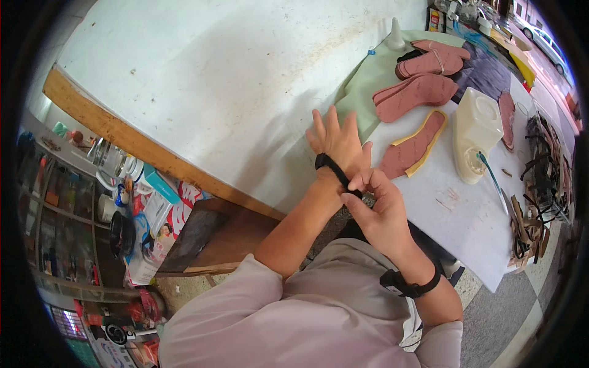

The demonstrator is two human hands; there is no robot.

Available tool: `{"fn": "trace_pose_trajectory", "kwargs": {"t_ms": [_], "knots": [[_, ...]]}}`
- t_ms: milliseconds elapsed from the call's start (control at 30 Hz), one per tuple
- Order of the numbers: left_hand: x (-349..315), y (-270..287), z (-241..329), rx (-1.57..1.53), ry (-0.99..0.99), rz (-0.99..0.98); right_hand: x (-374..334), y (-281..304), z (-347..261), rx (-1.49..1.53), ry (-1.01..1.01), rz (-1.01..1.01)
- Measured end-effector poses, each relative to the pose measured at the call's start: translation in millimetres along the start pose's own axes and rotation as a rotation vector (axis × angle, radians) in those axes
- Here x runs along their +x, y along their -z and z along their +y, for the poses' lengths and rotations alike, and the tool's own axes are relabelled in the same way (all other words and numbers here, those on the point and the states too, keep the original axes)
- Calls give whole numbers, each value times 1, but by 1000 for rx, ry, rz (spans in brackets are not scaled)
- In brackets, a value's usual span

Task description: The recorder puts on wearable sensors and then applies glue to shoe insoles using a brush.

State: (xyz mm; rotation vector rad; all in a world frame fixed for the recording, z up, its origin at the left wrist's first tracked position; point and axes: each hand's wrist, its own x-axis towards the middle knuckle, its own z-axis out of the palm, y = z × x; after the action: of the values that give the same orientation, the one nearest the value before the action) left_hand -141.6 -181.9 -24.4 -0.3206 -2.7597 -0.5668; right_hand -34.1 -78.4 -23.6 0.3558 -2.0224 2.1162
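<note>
The left hand (334, 138) is reaching out over the edge of the white board (215, 92), and its fingers are spreading wide and holding nothing. A black band (333, 167) is going around the left wrist. The right hand (381, 202) is pinching the band between thumb and finger, at the thumb side of that wrist. A black strap (408, 285) is sitting on the right wrist.

Past the hands, a pink sole (408, 150) with a yellow edge is lying on the table (448, 208). Two piles of pink soles (417, 98) are resting farther back, near a green sheet (359, 107). A cream jug (475, 122) is standing to the right of the yellow-edged sole, and a blue stick (491, 175) is poking out of its mouth. Dark strips (546, 159) are lying in a heap at the far right.
</note>
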Motion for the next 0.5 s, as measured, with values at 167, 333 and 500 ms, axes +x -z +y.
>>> {"fn": "trace_pose_trajectory", "kwargs": {"t_ms": [167, 333, 500], "knots": [[-1, -3, 0, 72, 13, 17, 10, 1, -28, -117, -56, 53], [-6, 1, 4, 85, -6, 3, 12, 10, -34, -317, -36, 6], [-13, -5, -1, 113, -25, 45, 7, 16, -29, -341, 11, -78]]}}
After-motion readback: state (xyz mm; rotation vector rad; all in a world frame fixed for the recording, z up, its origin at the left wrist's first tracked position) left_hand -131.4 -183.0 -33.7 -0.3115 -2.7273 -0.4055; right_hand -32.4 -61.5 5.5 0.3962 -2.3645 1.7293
